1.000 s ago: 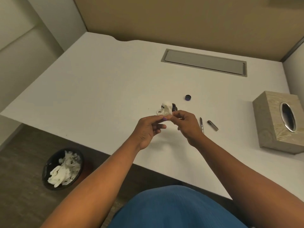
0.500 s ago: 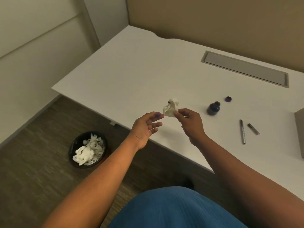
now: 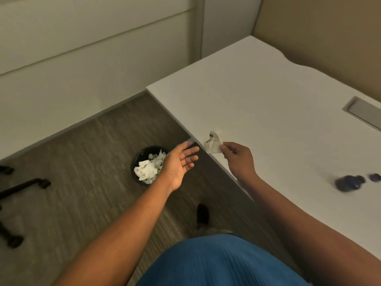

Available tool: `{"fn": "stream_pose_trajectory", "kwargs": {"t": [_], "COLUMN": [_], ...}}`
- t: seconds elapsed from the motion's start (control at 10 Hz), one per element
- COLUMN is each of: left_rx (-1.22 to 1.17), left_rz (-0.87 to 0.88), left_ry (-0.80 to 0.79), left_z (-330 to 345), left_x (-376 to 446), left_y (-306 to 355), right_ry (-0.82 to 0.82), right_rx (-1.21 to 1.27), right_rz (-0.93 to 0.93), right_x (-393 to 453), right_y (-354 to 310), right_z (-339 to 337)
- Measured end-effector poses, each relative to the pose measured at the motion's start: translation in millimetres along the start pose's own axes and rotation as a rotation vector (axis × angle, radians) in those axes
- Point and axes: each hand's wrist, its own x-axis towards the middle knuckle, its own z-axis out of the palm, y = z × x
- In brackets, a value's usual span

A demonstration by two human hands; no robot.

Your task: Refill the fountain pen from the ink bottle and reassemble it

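Note:
My right hand (image 3: 239,159) pinches a crumpled, ink-stained white tissue (image 3: 213,142) over the desk's left edge. My left hand (image 3: 179,164) is open, palm up, held over the floor just left of the tissue and holding nothing. The dark ink bottle (image 3: 349,182) stands blurred on the white desk (image 3: 268,96) at the far right, with its small cap (image 3: 374,177) beside it. The pen parts are out of view.
A black waste bin (image 3: 144,162) filled with used tissues stands on the carpet below my left hand. A grey cable hatch (image 3: 365,112) is set in the desk at right. Black chair legs (image 3: 22,186) lie at far left. A wall borders the floor.
The view has swung left toward the floor and bin. My left hand let go of the tissue and opened; my right hand carried the tissue to the desk's left edge.

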Motion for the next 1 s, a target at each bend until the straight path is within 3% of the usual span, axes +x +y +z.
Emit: {"fn": "stream_pose_trajectory", "kwargs": {"t": [0.2,0.6,1.0], "left_rx": [-0.037,-0.127,-0.037], "left_rz": [0.089,0.099,0.006], "left_ry": [0.171,0.45,0.468], "left_z": [-47,-121,-187], "left_x": [22,63,98], "left_y": [30,67,89], "right_ry": [-0.146,-0.411,-0.374], "right_rx": [-0.026,-0.128,-0.333], "right_rz": [-0.043,0.001,0.205], "right_x": [36,105,144], "right_y": [-14,-41,-37], "right_z": [57,160,275]}}
